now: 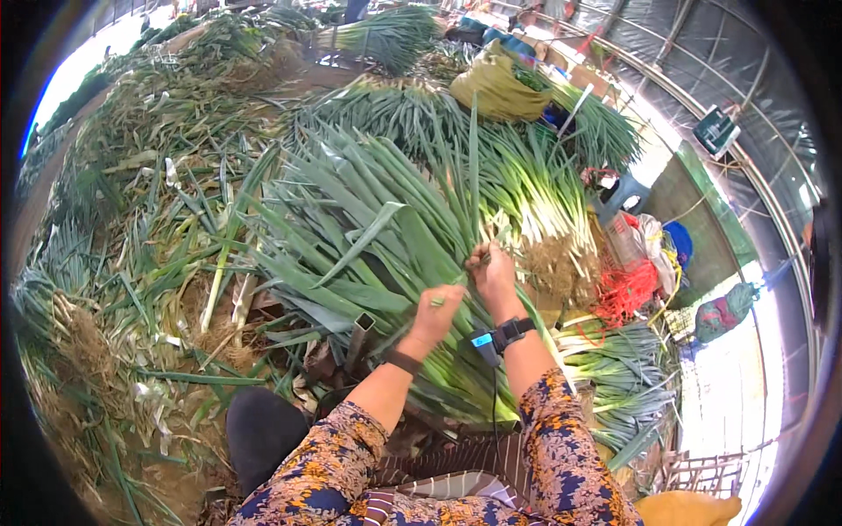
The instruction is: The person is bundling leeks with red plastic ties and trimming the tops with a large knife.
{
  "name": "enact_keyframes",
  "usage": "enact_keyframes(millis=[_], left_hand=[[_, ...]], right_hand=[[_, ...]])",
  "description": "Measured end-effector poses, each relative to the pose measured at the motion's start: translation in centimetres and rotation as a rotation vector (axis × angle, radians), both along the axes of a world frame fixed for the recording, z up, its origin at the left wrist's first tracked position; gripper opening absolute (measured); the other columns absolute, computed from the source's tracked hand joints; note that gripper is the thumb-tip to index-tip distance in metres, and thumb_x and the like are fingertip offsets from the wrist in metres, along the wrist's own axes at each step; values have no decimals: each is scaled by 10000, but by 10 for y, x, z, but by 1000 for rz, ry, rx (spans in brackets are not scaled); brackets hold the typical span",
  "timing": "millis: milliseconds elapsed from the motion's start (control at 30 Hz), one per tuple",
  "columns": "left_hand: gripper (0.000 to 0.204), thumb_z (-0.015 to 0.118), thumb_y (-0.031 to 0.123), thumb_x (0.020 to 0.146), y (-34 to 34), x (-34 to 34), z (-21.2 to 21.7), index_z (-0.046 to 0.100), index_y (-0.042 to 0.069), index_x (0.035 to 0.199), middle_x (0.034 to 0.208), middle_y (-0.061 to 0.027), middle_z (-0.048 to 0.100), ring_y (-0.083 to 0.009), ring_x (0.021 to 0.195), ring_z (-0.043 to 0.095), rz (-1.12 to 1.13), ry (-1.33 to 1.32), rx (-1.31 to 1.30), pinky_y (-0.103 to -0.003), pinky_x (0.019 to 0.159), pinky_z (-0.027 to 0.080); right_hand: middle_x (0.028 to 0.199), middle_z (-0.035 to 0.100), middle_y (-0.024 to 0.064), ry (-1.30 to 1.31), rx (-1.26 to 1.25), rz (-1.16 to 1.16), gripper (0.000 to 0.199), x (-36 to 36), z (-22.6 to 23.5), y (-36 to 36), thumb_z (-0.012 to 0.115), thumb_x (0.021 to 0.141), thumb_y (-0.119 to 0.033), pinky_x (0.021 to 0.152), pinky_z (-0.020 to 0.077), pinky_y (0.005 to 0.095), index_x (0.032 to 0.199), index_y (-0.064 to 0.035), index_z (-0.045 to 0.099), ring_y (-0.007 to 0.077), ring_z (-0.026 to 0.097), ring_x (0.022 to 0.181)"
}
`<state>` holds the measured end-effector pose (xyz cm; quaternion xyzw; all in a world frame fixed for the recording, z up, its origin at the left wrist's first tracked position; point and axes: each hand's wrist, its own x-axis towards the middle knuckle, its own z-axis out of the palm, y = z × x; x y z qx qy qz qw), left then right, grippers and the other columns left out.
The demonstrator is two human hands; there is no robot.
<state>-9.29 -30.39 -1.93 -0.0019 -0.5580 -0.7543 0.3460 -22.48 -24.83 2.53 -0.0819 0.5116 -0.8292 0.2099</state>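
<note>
While the big heap fills the middle, the packaging stuff sits mostly at 1-3 o'clock: an olive-yellow cloth sack [500,86] bulging at approx 1 o'clock w/ green tops poking out, a tangle of red plastic netting [625,291] at 3 o'clock, a blue round tub [678,241] just past it, and a red-and-green mesh bag [724,311] further out toward the rim. A small dark rectangular sign w/ a green face [716,131] hangs on the curved frame at 2 o'clock, too small to make out.

Main thing is the bundle of long flat green leeks w/ pale stalks [395,254], dead center, lying on the pile, leaves fanning to 10-12 o'clock, white ends and brownish roots pointing to 3 o'clock.

Both forearms come up from 6 o'clock in floral orange-and-blue sleeves. Left hand [436,311] is curled into a fist, closed round a thin green leaf strip on top of the bundle. Right hand [492,270], w/ a black wrist strap, is just beside it at 1 o'clock, fingers pinched shut on leaves where the stalks start. Hands near, not touching afaict.
</note>
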Motion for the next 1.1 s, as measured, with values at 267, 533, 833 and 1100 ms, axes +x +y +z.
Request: enact_keyframes(millis=[267, 533, 833, 1100], left_hand=[[206, 555, 95, 877, 15, 13, 27, 535, -14, 704, 641, 53, 469, -57, 653, 411, -177, -98, -72, -262, 586, 394], [356, 485, 169, 932, -6, 18, 34, 407, 14, 621, 578, 56, 335, -46, 580, 275, -100, 41, -97, -267, 480, 246], [272, 495, 97, 863, 0, 32, 3, 424, -20, 628, 583, -87, 393, -220, 555, 375, -27, 94, -106, -339, 572, 332], [326, 457, 153, 870, -5, 43, 10, 418, 23, 573, 575, -73, 411, -245, 501, 385, 10, -20, -31, -366, 562, 393]], right_hand=[[497, 231, -46, -193, -32, -131, 355, 10, 26, 10, 373, 897, -386, 359, 140, 269, 611, -197, 278, 100, 194, 395], [480, 299, -34, -145, 83, -289, 297, -8, 14, -35, 427, 859, -363, 360, 201, 273, 648, -165, 356, 114, 275, 384], [475, 289, -50, -195, 335, -152, 312, -14, -5, -32, 423, 863, -332, 365, 155, 266, 609, -182, 322, 101, 241, 376], [522, 255, -74, -432, 331, 498, 400, -28, 29, -29, 390, 928, -355, 401, 177, 247, 575, -211, 270, 81, 199, 431]])
